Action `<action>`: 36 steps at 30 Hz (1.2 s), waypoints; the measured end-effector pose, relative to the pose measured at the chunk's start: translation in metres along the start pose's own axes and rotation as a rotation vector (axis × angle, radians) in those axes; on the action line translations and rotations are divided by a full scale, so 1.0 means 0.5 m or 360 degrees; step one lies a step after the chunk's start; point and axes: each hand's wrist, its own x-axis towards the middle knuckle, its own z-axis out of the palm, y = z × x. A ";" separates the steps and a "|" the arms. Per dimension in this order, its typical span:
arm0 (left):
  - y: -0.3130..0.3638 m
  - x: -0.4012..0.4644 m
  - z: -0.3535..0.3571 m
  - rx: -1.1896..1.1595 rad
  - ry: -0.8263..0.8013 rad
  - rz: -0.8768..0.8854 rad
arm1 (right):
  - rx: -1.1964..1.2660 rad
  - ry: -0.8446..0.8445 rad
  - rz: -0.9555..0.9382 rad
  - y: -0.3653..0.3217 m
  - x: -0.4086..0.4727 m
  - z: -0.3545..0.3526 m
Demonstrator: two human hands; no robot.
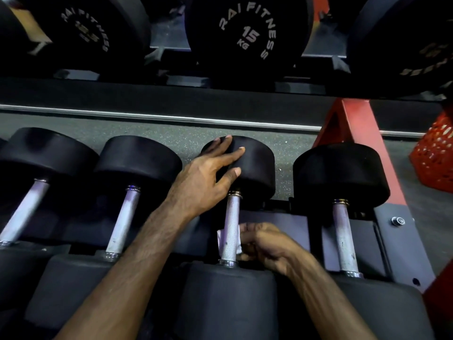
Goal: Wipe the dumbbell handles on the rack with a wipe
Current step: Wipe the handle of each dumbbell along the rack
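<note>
White wipe (221, 238) round steel handle (230, 227)

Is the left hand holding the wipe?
No, the left hand rests with spread fingers on the far dumbbell head, while the right hand holds the wipe at the handle.

Gym, racked dumbbells (230, 229), 15 KG weight (247, 33), rubber flooring (186, 141)

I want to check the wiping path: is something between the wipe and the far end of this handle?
Nothing visible. The right hand holds the wipe low around the handle; the bare metal above it is free. The left hand rests only on the far weight head.
</note>
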 end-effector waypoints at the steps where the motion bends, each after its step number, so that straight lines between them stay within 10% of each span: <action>1: 0.002 0.000 0.001 -0.0005 -0.0007 0.0004 | 0.0104 0.0043 -0.0076 -0.011 0.009 0.002; 36: 0.006 -0.001 0.004 -0.0064 0.0027 0.0012 | 0.0146 0.0098 -0.0181 -0.010 0.025 -0.005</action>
